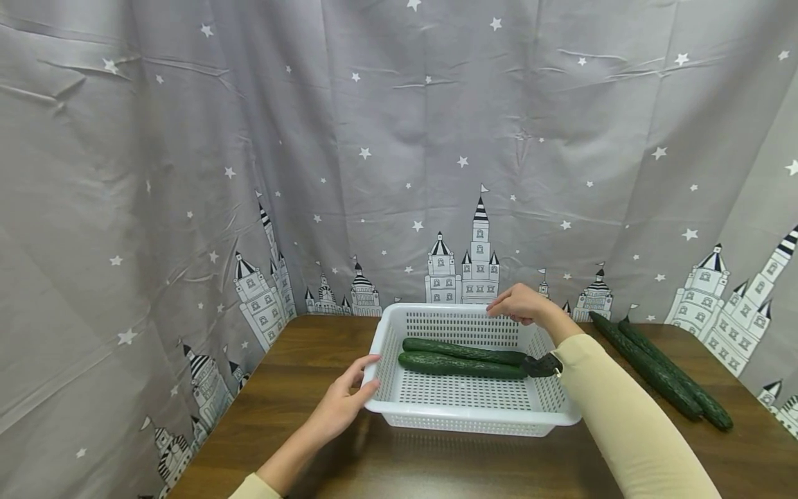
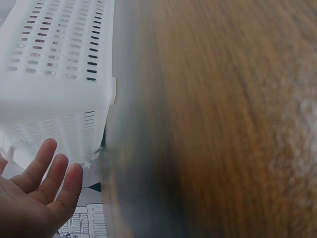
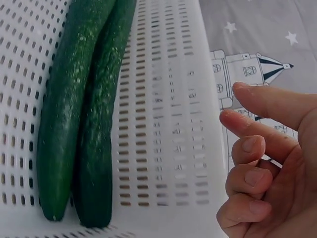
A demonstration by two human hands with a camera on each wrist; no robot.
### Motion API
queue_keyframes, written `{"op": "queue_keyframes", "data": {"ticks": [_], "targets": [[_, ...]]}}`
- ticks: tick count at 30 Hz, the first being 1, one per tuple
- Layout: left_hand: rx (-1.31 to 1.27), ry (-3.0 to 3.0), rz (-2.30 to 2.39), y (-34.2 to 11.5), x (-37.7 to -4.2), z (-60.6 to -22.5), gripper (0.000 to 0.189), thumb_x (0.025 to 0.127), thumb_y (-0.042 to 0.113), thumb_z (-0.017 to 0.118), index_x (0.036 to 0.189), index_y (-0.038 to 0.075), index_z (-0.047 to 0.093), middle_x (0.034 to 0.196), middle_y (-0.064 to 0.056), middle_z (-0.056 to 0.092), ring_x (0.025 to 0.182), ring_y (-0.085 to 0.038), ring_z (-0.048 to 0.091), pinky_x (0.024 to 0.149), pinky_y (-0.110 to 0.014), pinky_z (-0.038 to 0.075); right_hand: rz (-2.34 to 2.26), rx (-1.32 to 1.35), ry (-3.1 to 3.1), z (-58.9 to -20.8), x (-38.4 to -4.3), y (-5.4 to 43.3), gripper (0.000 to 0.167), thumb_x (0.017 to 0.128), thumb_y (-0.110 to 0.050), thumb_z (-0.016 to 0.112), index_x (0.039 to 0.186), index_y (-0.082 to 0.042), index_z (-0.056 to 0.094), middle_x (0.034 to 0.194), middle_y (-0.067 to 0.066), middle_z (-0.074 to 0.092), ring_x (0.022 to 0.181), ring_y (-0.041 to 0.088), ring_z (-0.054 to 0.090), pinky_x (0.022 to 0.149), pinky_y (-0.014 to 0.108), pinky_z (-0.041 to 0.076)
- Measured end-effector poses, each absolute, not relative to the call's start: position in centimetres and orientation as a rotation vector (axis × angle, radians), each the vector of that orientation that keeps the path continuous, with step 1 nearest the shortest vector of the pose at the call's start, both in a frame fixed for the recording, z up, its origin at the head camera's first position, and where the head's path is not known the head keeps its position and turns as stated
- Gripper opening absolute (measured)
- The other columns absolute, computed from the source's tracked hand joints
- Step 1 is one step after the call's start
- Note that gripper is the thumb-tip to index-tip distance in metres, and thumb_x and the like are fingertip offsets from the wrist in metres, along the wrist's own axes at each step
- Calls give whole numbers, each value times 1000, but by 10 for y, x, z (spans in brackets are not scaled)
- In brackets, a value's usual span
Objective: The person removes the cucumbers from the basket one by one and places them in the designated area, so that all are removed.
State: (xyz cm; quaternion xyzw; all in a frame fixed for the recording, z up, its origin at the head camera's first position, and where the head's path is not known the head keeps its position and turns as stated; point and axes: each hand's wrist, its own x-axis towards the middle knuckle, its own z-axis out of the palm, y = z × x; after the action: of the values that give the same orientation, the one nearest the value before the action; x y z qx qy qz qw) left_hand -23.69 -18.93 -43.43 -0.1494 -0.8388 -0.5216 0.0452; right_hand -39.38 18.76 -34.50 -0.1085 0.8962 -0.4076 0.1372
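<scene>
A white perforated plastic basket [image 1: 480, 419] stands on the table, with two dark green cucumbers [image 1: 461, 366] lying side by side inside it. At the basket's left rim is my left hand [image 1: 341, 402]; its fingers [image 2: 64, 193] are spread and slightly bent in the left wrist view, not wrapped round the rim. My right hand [image 1: 524, 305] is at the far rim, right of its middle. The right wrist view shows its thumb and index finger extended beside the rim, the other fingers loosely curled, nothing held. A dark wrist device covers the right ends of the cucumbers in the head view.
Two more cucumbers [image 1: 661, 374] lie together on the brown wooden table [image 1: 274, 374] to the right of the basket, beyond the right sleeve [image 1: 623, 416]. A grey curtain [image 1: 399, 138] with stars and castles hangs close behind the table and along its left side.
</scene>
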Motion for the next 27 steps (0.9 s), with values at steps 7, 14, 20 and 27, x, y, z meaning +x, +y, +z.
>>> {"op": "queue_keyframes", "data": {"ticks": [7,14,20,27], "targets": [[-455,-2566,-1594,-190,-238,-436,48,101,22,62,147,17,48,116,-17,69,104,-22,61,81,-33,49,-1181,-304,2574,-355,-398,176,34,91,-23,74,120,-5,73,53,-6,39,46,9,27,49,27,26],[-461,-2564,-1586,-189,-238,-434,48,101,21,62,146,16,48,114,-16,70,104,-23,62,81,-33,50,-1175,-280,2571,-368,-402,170,33,89,-23,75,118,-7,75,54,-5,42,46,9,29,47,27,27],[-457,-2585,-1563,-189,-239,-434,47,101,23,62,145,17,49,113,-17,69,104,-23,62,82,-33,49,-1167,-294,2529,-379,-403,169,34,88,-22,76,118,-7,74,58,-4,46,48,9,33,47,25,28],[-425,-2589,-1555,-189,-239,-435,46,100,25,62,145,19,50,113,-16,70,104,-22,62,83,-34,49,-1079,-385,2590,-392,-401,166,34,87,-26,76,115,-7,76,84,4,71,68,11,58,66,31,51]]}}
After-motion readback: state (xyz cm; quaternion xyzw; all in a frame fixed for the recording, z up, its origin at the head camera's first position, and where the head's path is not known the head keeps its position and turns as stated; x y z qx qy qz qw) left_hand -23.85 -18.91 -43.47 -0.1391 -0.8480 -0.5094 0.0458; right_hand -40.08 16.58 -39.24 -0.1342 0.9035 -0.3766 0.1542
